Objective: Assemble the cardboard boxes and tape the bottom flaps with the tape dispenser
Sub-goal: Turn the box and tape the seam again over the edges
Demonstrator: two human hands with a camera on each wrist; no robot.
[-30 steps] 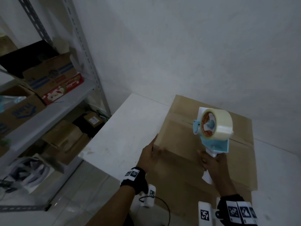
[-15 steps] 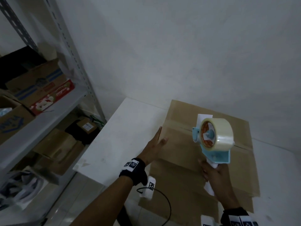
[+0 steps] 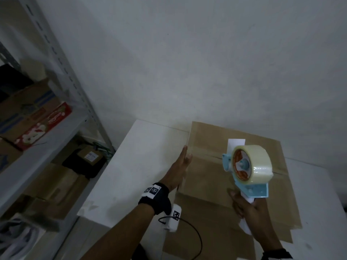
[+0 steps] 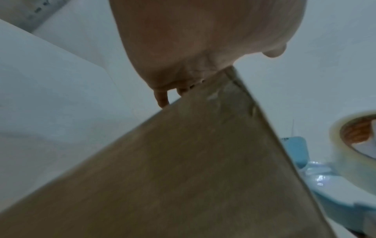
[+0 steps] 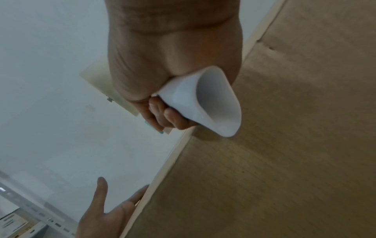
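A brown cardboard box (image 3: 212, 177) stands on the white table (image 3: 139, 166), closed flaps up, with a seam (image 3: 212, 156) across its top. My left hand (image 3: 180, 169) lies flat against the box's left side, fingers straight; the left wrist view shows my palm (image 4: 183, 48) on the cardboard (image 4: 193, 161). My right hand (image 3: 249, 209) grips the white handle (image 5: 213, 103) of the blue tape dispenser (image 3: 251, 186). Its clear tape roll (image 3: 253, 166) is upright above the box top, near the seam. My left hand (image 5: 105, 209) also shows in the right wrist view beside the box (image 5: 284, 145).
A grey metal shelf rack (image 3: 62, 128) stands at the left, carrying cardboard boxes and a red carton (image 3: 43, 126). More boxes (image 3: 56, 184) sit under it on the floor. A white wall (image 3: 187, 62) runs close behind the table. A cable hangs off my left wrist camera (image 3: 174, 218).
My left hand has slid forward along the box's left edge and its fingers have straightened flat against the side. The dispenser stays held above the box top. The head view has tilted upward.
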